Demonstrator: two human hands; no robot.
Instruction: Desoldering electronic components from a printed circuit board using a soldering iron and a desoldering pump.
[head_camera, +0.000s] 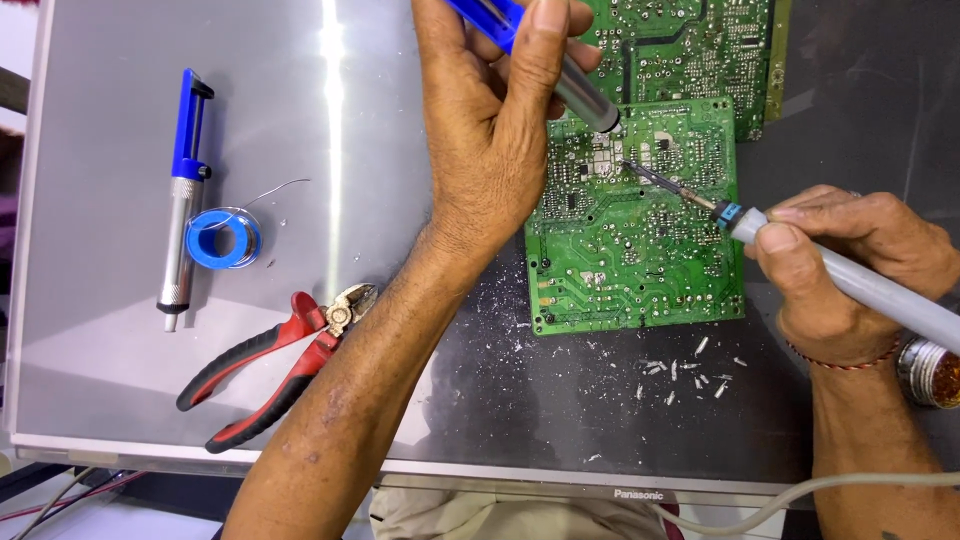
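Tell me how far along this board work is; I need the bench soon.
Done, judging by the debris: snipped lead bits lie below the green circuit board, and the red-handled cutters are set aside. In hand: the right hand holds the soldering iron tip on the board, the left hand a blue desoldering pump beside it. How many joints remain cannot be told.

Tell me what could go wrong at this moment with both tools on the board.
1. The soldering iron tip sits among dense joints on the green circuit board; a slip could bridge neighbouring pads.
2. The left hand holds the desoldering pump close to the hot tip, so a burn seems possible.
3. Cut lead scraps lie near the board and might short it.
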